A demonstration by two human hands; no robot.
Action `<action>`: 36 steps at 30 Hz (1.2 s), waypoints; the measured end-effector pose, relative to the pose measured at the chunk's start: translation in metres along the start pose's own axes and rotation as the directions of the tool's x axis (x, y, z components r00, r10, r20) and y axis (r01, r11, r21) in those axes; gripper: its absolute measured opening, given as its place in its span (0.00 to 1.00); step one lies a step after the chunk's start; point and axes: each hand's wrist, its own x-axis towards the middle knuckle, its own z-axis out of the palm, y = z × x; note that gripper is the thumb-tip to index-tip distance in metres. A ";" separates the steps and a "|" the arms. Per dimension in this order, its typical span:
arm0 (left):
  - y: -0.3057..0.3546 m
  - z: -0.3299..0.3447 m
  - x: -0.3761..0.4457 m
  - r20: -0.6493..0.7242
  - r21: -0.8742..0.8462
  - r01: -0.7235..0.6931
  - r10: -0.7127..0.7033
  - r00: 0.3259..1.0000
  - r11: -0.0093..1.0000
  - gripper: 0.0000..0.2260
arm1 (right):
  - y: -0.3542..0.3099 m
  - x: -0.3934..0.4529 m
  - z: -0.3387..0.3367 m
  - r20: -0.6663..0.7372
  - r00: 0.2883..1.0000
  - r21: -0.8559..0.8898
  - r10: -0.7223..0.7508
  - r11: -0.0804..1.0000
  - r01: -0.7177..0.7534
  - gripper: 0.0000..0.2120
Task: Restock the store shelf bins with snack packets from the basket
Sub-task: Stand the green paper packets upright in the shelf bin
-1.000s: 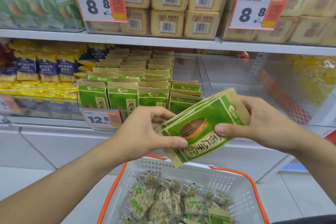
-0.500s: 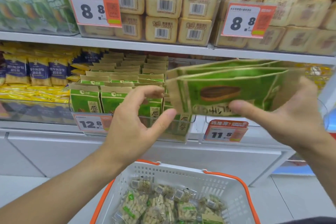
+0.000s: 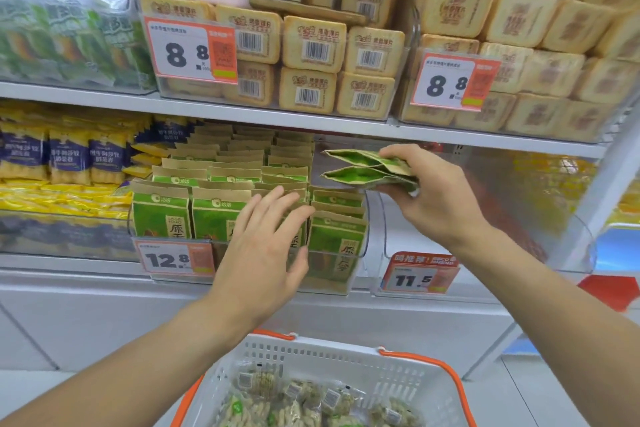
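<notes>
Shelf bin (image 3: 362, 253) holds upright green rows; right hand (image 3: 433, 191) grips flat packets (image 3: 360, 170), long axis pointing left, directly above its right row, while left hand (image 3: 263, 246), fingers spread, touches the rows.

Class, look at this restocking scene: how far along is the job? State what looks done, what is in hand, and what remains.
Done: three columns of the green packet bin stand nearly full. In hand: the right hand grips a bunch of green packets above the shorter right column, while the open left hand reaches toward the front packets. Left: placing that bunch, then shelving the clear-wrapped snack packets in the basket.
</notes>
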 end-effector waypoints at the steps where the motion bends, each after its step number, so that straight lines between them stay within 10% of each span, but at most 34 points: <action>1: 0.000 -0.001 0.000 0.002 -0.004 0.003 -0.003 1.000 1.000 0.22 | 0.002 0.005 0.004 0.023 1.000 -0.009 -0.004 1.000 0.005 0.19; 24: -0.006 0.003 0.000 0.015 -0.004 -0.025 0.025 1.000 1.000 0.25 | 0.022 0.061 0.032 0.413 0.910 -0.078 0.011 0.997 0.024 0.18; 29: -0.006 0.004 0.001 0.021 -0.005 -0.014 0.014 1.000 1.000 0.25 | 0.027 0.072 0.045 0.594 0.781 -0.012 0.195 0.972 -0.233 0.07; 36: -0.006 0.004 0.000 0.031 0.001 -0.014 0.014 0.999 1.000 0.27 | 0.039 0.083 0.072 0.606 0.697 -0.103 0.384 0.906 -0.409 0.25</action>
